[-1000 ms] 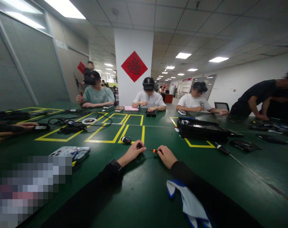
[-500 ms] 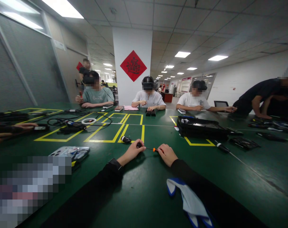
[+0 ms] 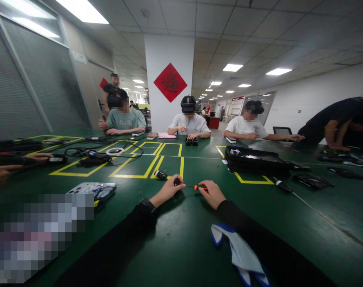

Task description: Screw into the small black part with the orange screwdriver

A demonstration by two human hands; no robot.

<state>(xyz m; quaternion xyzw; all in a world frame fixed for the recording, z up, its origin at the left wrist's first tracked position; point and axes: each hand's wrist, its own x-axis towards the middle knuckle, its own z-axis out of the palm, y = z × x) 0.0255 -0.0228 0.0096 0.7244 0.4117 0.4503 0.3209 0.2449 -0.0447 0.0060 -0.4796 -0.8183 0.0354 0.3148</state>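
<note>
My left hand (image 3: 167, 192) is closed around a small dark rounded part (image 3: 177, 181), and the fingers hide much of it. From the right, a screwdriver (image 3: 197, 187) with an orange and black handle points its thin shaft at that part. My right hand (image 3: 214, 194) grips the handle between thumb and fingers. Whether the tip touches the part is too small to tell. Just beyond my left hand lies a black cylinder with a white end (image 3: 160, 175). A white cloth piece with blue edging (image 3: 244, 255) lies by my right forearm.
A black tray-like case (image 3: 256, 159) stands ahead on the right, near another black-and-white cylinder (image 3: 282, 185). Cables (image 3: 88, 153) and a white coil (image 3: 114, 151) lie on the left. Several people sit or stand around the green table (image 3: 181, 239); a co-worker's hands (image 3: 8, 171) reach in at left.
The whole view has shifted slightly, moving things a little to the right. My right fingers have changed position on the screwdriver, and more of its handle shows. My left hand keeps its hold.
</note>
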